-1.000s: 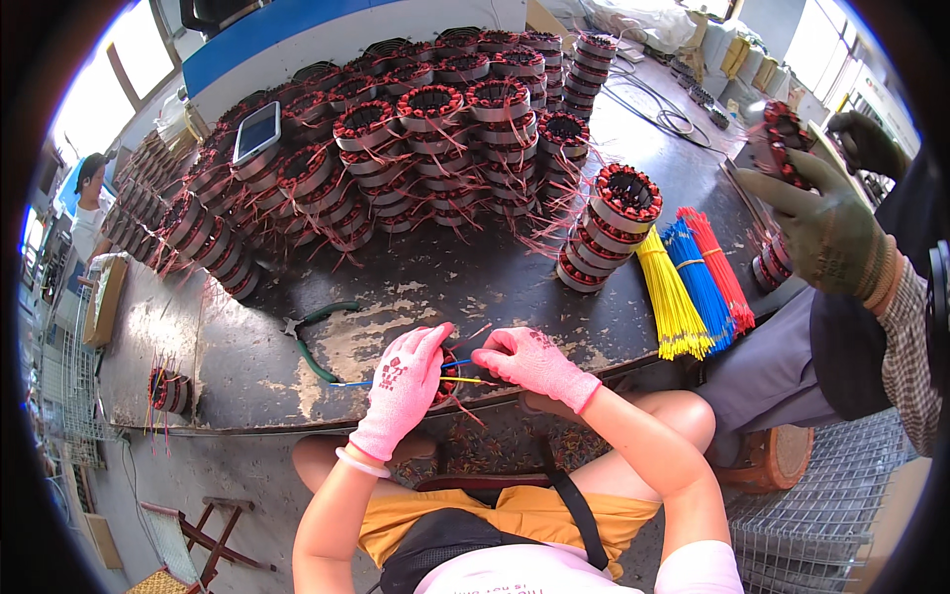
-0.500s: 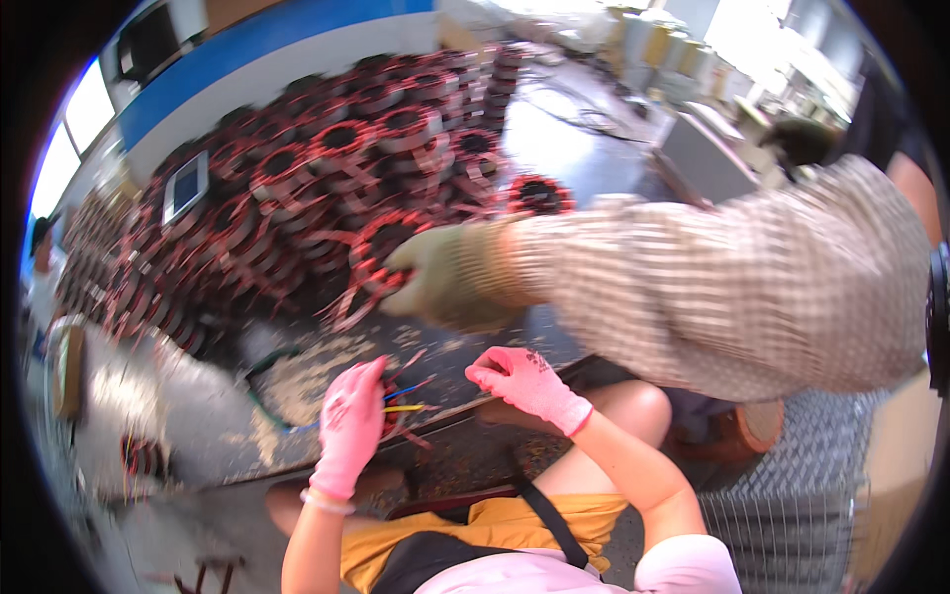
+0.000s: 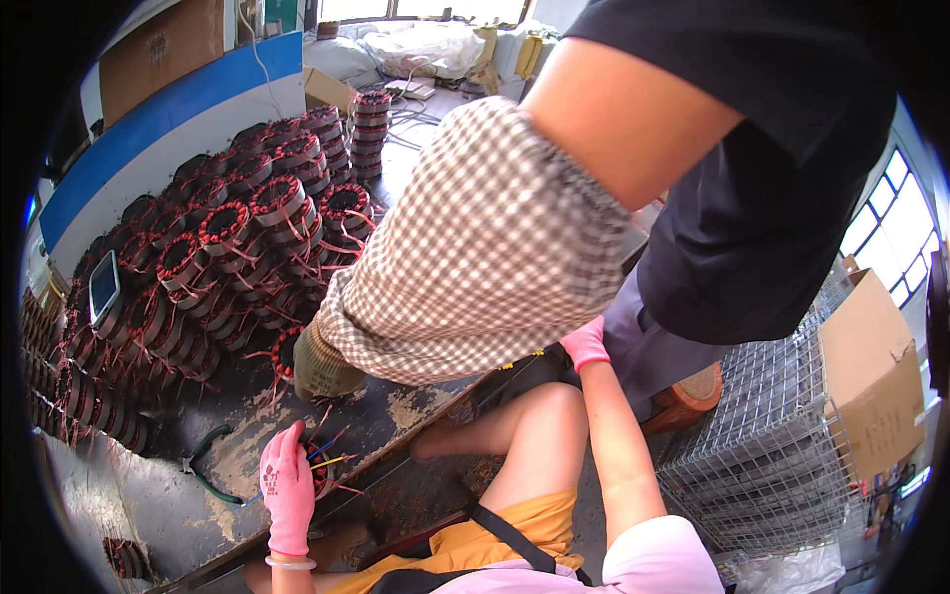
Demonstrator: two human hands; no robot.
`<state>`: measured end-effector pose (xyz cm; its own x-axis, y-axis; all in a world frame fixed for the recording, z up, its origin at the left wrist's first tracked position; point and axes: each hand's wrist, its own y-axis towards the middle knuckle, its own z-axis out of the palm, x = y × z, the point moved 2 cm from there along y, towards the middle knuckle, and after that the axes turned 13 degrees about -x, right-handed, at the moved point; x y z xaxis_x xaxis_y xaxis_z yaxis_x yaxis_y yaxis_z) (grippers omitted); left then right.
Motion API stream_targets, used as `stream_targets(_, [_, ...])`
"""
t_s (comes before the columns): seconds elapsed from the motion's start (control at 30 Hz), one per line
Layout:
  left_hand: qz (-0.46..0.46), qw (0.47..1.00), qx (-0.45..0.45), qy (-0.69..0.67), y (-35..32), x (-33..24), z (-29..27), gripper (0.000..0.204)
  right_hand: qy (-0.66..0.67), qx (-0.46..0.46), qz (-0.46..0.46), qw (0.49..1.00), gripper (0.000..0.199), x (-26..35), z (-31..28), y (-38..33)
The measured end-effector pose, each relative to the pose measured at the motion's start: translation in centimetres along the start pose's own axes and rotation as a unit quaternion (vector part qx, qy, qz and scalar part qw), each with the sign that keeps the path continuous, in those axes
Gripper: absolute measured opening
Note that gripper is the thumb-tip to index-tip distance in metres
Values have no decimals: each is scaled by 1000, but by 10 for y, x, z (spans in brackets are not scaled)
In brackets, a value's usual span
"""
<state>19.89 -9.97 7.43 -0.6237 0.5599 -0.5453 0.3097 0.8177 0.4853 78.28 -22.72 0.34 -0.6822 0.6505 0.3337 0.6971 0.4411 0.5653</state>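
Note:
My left hand (image 3: 287, 487), in a pink glove, lies on the worn bench top (image 3: 178, 515) and closes over a small stator coil (image 3: 323, 475) with red, blue and yellow wires sticking out. My right hand (image 3: 585, 343), also in pink, is stretched to the right at the bench edge; its fingers are hidden behind a co-worker's checked sleeve (image 3: 475, 257). That co-worker's olive-gloved hand (image 3: 321, 368) reaches across in front of me and rests on a copper-wound stator (image 3: 284, 353) just beyond my left hand.
Stacks of copper-wound stators (image 3: 237, 238) cover the bench's far side, with a phone (image 3: 102, 288) lying on them. Green-handled pliers (image 3: 204, 465) lie left of my left hand. A wire mesh cage (image 3: 772, 455), a cardboard box (image 3: 876, 386) and an orange stool (image 3: 696, 392) stand on my right.
The co-worker's arm has swung across the bench and now fills the middle of the view. My right hand left the wires and moved right; my left hand stays on the coil.

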Motion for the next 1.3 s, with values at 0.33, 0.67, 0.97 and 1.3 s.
stream_targets(0.33, [3,999,-28,17,-6,8,-11,31,-134,67,-47,988,26,110,-68,11])
stream_targets(0.67, [5,999,-19,31,-1,5,-30,30,-83,74,-69,991,26,96,-69,26])
stream_targets(0.97, [-16,1000,-6,7,-7,6,-22,30,-83,145,25,986,37,85,-58,64])
stream_targets(1.3, [-5,1000,-3,8,-6,5,-16,29,-118,109,16,987,38,82,-59,60])
